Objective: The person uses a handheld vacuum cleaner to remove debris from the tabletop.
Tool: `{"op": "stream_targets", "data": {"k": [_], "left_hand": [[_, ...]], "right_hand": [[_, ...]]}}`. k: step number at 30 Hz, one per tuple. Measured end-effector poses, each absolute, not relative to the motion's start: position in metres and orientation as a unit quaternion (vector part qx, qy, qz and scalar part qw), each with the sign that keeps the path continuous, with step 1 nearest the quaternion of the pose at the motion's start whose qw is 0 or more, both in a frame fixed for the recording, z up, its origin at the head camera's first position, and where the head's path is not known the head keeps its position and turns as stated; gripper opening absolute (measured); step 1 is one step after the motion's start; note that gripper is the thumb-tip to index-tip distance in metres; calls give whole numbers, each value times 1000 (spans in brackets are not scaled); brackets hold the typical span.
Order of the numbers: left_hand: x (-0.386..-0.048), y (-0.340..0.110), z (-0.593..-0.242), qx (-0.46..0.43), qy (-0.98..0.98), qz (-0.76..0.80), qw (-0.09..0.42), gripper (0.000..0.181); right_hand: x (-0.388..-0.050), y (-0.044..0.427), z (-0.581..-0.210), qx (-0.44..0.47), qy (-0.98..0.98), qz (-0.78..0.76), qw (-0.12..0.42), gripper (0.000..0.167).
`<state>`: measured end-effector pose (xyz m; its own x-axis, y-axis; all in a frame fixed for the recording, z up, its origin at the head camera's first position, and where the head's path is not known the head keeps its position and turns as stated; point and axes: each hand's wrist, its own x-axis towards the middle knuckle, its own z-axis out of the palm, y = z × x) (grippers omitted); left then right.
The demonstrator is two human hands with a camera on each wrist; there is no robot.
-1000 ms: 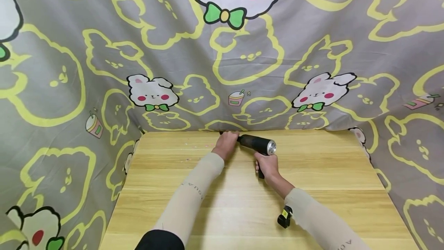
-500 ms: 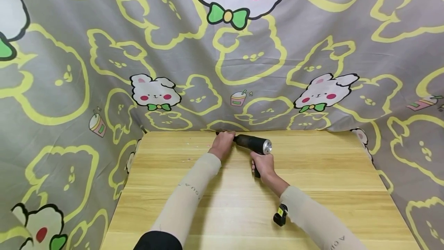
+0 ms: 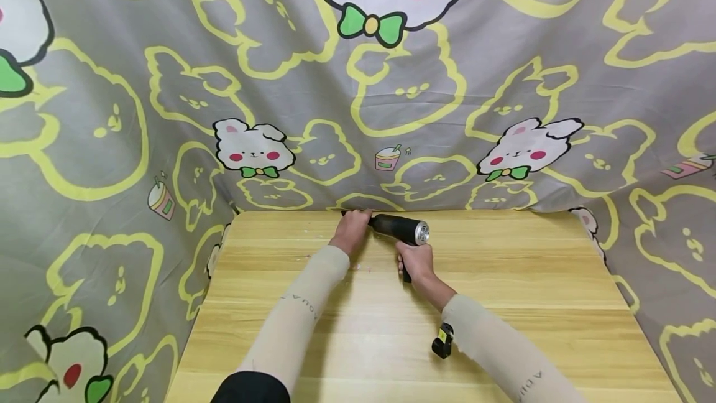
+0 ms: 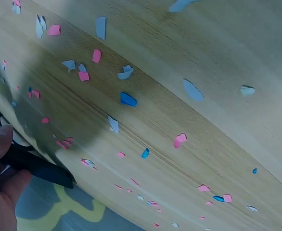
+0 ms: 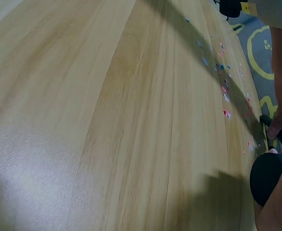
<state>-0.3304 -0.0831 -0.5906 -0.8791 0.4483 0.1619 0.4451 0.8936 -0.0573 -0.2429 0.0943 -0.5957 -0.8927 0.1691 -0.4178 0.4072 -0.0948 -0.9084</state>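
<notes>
A black handheld device with a silver round end cap (image 3: pixel 398 229) lies across the table's back edge, held in both hands. My right hand (image 3: pixel 418 261) grips its handle, below the cap. My left hand (image 3: pixel 352 230) holds the narrow front part by the curtain; in the left wrist view the thumb and fingers of the left hand (image 4: pixel 3 178) pinch a black nozzle (image 4: pixel 47 171). Pink, blue and pale paper scraps (image 4: pixel 128 99) are scattered on the wood beside the nozzle. The right wrist view shows the scraps (image 5: pixel 226 114) along the table's far side.
The wooden table (image 3: pixel 503 278) reaches to a grey curtain (image 3: pixel 313 98) with yellow outlines and white cartoon animals, which hangs behind it and on both sides. A small black wrist camera with a yellow label (image 3: pixel 443 341) sits at the right sleeve.
Both hands and the black device have shifted a little to the left along the back edge. Some scraps now show on the wood to the right of the left forearm.
</notes>
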Motion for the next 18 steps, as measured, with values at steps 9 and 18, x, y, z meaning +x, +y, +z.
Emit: {"op": "stream_targets", "data": {"k": [9,18], "left_hand": [[-328,-92,-590,-212,-973,15,89,21],[-325,-109,-596,-211,-969,6,130,21]], "right_hand": [[-247,86,-591,204,678,-700,97,27],[-250,74,-592,198,684,-695,102,24]]}}
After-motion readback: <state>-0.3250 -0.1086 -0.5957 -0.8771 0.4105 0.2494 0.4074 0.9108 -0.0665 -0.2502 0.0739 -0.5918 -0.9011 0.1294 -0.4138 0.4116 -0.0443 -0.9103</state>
